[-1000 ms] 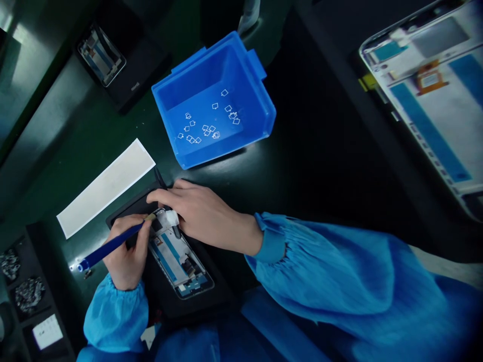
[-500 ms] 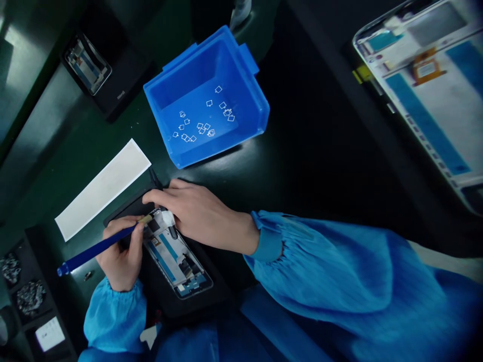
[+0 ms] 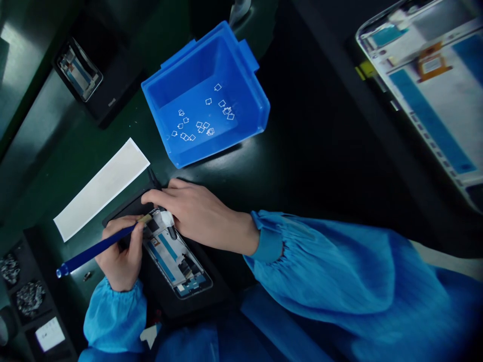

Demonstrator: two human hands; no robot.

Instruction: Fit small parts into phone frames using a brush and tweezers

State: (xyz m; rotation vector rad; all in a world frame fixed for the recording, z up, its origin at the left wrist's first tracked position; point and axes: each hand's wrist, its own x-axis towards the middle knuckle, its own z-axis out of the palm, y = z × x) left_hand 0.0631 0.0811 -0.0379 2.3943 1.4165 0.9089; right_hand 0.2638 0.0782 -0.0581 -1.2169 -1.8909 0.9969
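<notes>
My left hand is closed around a blue pen-shaped tool, its tan tip resting on the top end of an opened phone frame. The phone frame lies in a black fixture on the green bench. My right hand reaches across from the right and rests on the phone's top end, fingers bent down and pinching a small white piece against it. Both arms wear blue sleeves.
A blue bin with several small white square parts stands behind the hands. A white paper strip lies at the left. Another phone frame in a black holder sits far left; a large display frame is at the right. Parts trays sit lower left.
The blue tool's rear end has swung lower and to the left in my left hand. Both hands stay on the phone's top end; the view shifted slightly.
</notes>
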